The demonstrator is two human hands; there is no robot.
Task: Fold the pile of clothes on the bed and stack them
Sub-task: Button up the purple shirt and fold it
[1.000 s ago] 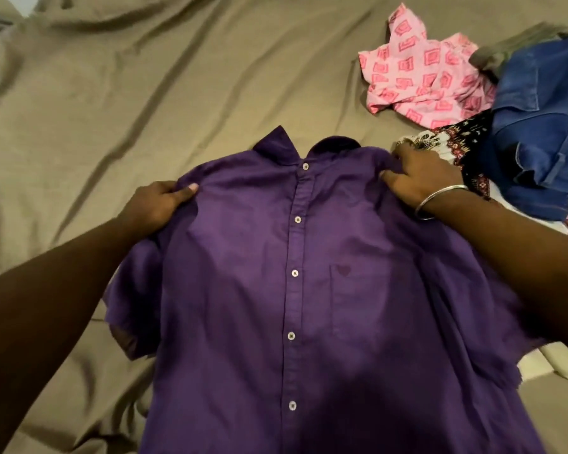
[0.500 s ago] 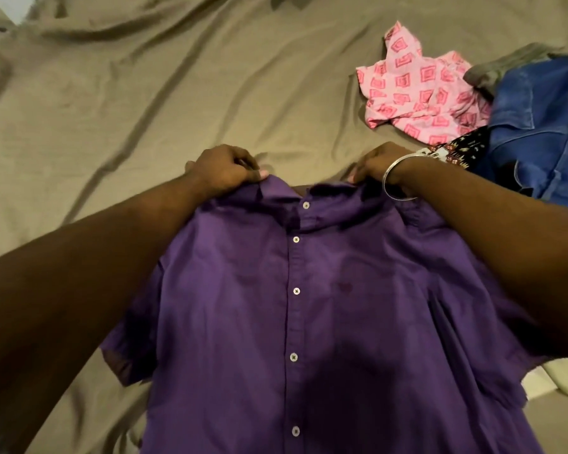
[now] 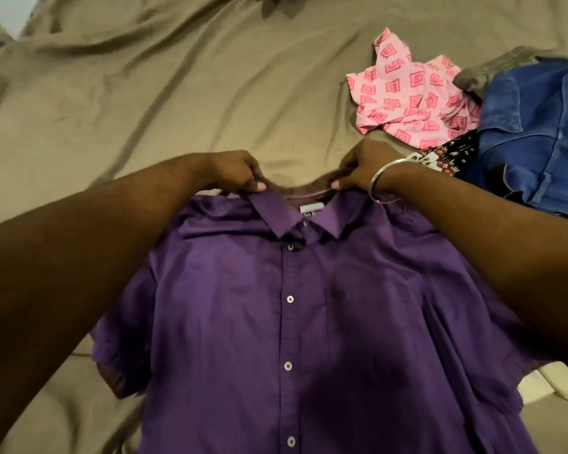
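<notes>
A purple button-up shirt (image 3: 309,306) lies front-up on a bed covered with an olive-brown sheet (image 3: 128,93). Both hands pinch the back edge of its collar (image 3: 295,204): the left hand (image 3: 233,172) grips the collar's left end, the right hand (image 3: 364,168), with a silver bangle (image 3: 382,181) at the wrist, grips the right end. The fingers (image 3: 259,186) of each hand curl around the fabric. To the right lies a pile of unfolded clothes: a pink patterned garment (image 3: 410,99), blue denim (image 3: 538,132) and a dark printed cloth (image 3: 446,155).
</notes>
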